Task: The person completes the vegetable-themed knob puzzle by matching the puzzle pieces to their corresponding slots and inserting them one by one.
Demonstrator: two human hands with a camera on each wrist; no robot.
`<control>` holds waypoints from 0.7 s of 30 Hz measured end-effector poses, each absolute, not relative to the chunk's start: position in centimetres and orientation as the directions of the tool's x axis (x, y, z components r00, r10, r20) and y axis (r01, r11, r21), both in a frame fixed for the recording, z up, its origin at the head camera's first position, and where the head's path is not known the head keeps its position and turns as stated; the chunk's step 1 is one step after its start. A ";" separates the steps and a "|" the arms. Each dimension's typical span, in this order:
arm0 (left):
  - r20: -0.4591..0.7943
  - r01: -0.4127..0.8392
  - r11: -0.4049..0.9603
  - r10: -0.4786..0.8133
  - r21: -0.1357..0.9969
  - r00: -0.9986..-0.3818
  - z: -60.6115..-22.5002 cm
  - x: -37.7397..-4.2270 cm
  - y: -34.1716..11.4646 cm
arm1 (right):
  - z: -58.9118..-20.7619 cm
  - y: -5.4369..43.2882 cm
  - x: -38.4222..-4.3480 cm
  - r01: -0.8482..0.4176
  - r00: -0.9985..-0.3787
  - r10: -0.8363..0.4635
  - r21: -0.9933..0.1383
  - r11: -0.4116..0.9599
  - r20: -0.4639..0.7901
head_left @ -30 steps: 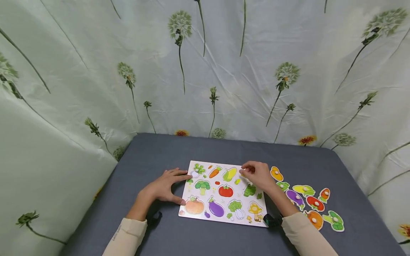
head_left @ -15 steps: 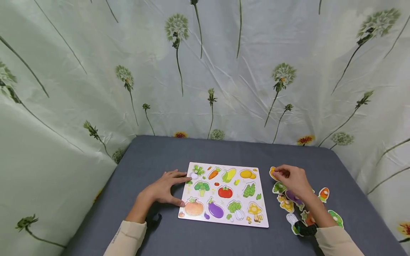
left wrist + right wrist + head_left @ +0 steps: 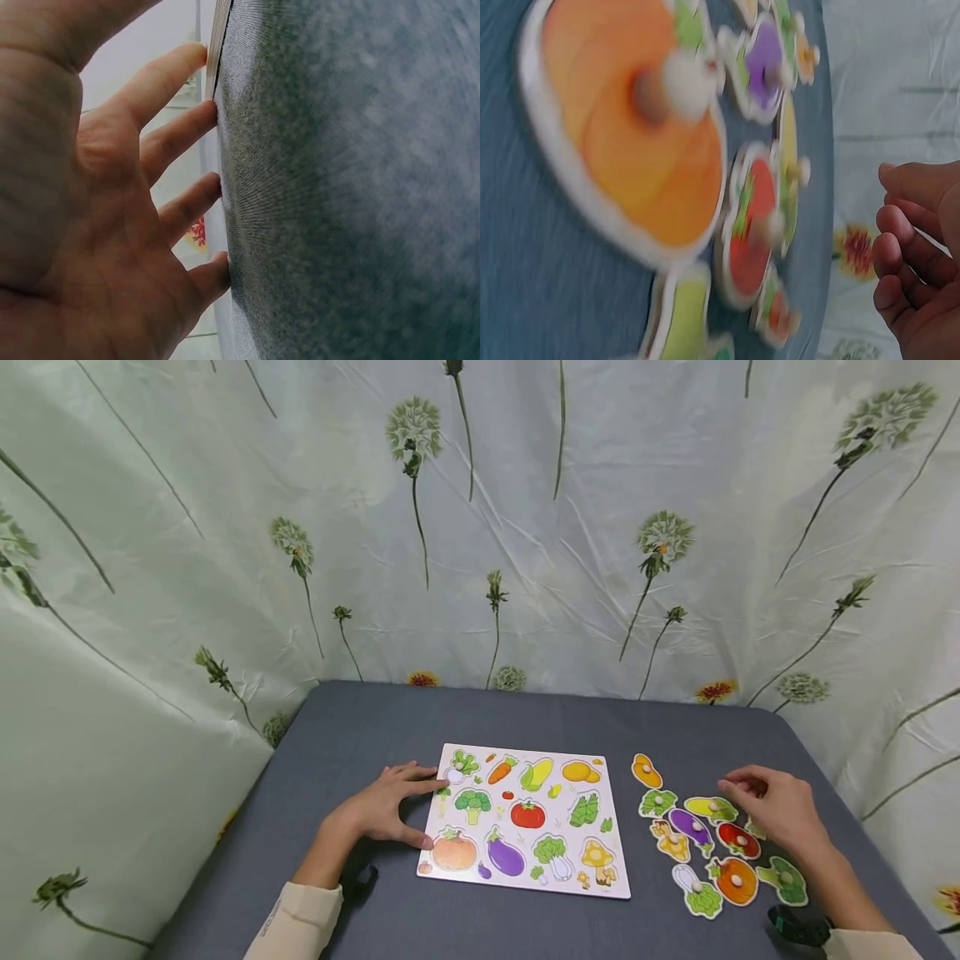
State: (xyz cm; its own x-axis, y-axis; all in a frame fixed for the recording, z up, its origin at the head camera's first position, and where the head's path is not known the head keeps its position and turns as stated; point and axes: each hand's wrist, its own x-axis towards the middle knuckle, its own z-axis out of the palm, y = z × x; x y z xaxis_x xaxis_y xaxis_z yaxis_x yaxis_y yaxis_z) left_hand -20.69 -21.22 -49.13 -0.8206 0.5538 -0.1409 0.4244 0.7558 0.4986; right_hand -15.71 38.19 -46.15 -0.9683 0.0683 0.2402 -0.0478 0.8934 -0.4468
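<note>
My right hand has moved off the yellow-orange, two-lobed knobbed piece and now hangs over the far side of the loose pieces, at 3 o'clock from the flat white vegetable board; its fingers are loosely curled, with nothing to be seen in their hold. The two-lobed piece lies on the desk between the board's 2 and 3 o'clock, so I judge that this pass brings nothing onto the board. My left hand is spread wide at the board's 9 o'clock edge, touching it and gripping nothing. Near my right fingertips, at their 7 o'clock, lies the yellow-and-green corn piece; the round red tomato piece is nearly at 6. My own right hand stands in the way of the small orange carrot piece, hiding most of it from above, and the black wrist camera sits just beside the green broccoli piece. The white floral curtain hangs at 12 o'clock.
</note>
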 end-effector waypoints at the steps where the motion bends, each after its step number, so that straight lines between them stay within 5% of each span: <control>1: -0.141 0.424 0.756 0.553 0.498 -0.821 -49.1 -20.7 -21.3 | -46.2 38.7 -15.6 -0.037 -0.969 0.076 -0.443 0.896 0.234; 21: -0.133 0.439 0.742 0.570 0.506 -0.811 -49.2 -20.7 -21.3 | -48.2 44.4 -14.4 0.133 -0.981 0.175 -0.354 0.926 0.089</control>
State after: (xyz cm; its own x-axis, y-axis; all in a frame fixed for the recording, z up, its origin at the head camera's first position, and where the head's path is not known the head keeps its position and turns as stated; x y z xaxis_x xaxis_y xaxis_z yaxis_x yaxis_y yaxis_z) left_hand -20.67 -21.32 -49.17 -0.8108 0.5701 -0.1327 0.4392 0.7424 0.5059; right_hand -14.35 44.43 -48.20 -0.9805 0.1752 0.0886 0.1334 0.9255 -0.3544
